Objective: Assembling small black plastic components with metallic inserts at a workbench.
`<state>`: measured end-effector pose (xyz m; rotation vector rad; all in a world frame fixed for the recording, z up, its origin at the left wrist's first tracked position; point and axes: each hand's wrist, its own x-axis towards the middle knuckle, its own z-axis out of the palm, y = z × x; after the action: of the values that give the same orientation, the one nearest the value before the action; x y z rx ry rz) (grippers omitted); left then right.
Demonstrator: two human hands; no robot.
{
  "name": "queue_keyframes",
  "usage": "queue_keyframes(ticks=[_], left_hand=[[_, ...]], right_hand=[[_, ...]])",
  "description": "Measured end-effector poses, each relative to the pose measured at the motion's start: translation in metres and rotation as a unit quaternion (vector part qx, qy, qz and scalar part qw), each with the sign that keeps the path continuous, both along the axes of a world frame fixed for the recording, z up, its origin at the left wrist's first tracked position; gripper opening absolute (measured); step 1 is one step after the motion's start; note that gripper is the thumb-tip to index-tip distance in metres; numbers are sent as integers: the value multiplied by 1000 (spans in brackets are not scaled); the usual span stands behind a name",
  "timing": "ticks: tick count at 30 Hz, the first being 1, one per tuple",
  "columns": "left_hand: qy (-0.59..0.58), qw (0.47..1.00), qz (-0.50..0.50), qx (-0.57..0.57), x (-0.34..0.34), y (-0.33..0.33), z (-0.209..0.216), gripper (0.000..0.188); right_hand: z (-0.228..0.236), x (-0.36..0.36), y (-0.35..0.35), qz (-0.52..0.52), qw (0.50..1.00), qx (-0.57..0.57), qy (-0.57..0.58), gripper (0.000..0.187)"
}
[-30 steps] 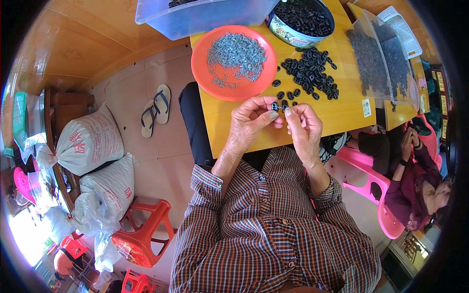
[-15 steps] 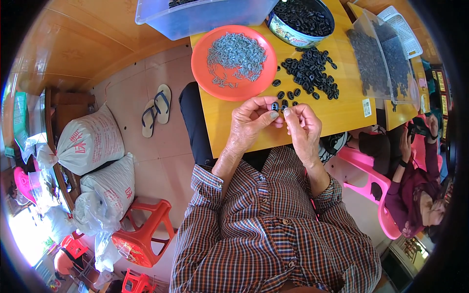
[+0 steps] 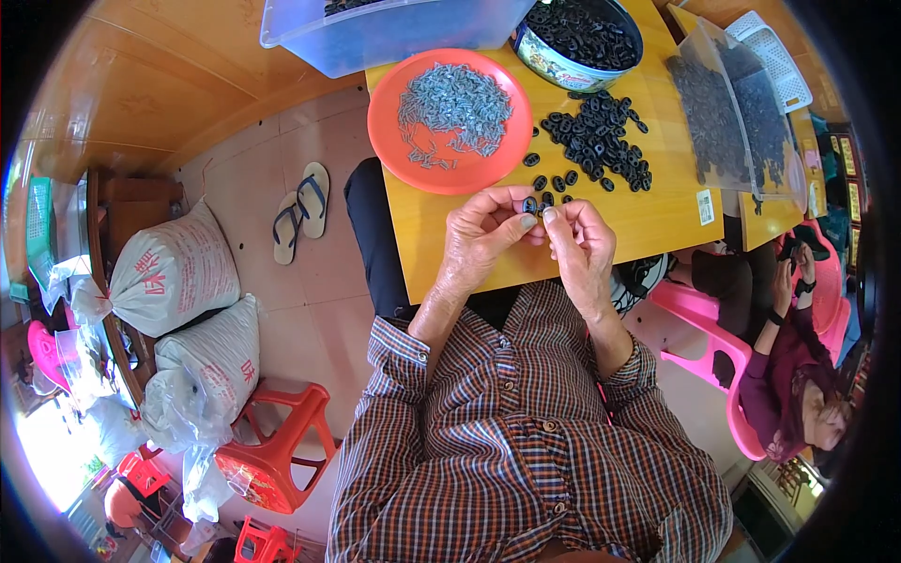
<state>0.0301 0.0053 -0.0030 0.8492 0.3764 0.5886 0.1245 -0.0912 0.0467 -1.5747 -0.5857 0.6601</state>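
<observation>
While the left hand [image 3: 476,236] pinches a small black oval piece [image 3: 530,205] between thumb and fingers, the right hand [image 3: 587,249] has its thumb and fingertips drawn in close at the piece's right side; what, if anything, lies between them is too small to tell. Both hands are above the near part of the yellow table [image 3: 469,258].

Just beyond the left hand, an orange-red plate [image 3: 383,141] holds grey pins [image 3: 460,103], which lie between the hands and a bluish clear bin [image 3: 394,42]. A few loose black pieces [image 3: 571,177] lie between the hands and a larger black heap [image 3: 596,136]. Behind that heap stands a round tin [image 3: 574,77] full of black parts, with a clear box [image 3: 709,113] and a white basket [image 3: 774,61] to its right.

Left of the table, sandals [image 3: 313,202], two stuffed sacks [image 3: 178,267] and a red stool [image 3: 282,441] occupy the floor. On the right, another person [image 3: 788,361] sits near a pink chair [image 3: 699,328].
</observation>
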Motion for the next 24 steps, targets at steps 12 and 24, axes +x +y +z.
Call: queue_keyframes(ticks=[12,24], left_hand=[[10,1000,-3,17,-1,0,2,28],[26,999,-1,30,-3,-1,2,28]], right_hand=[[-1,0,0,2,1000,1,7,16],[-5,4,-4,21,999,-31,39,13]])
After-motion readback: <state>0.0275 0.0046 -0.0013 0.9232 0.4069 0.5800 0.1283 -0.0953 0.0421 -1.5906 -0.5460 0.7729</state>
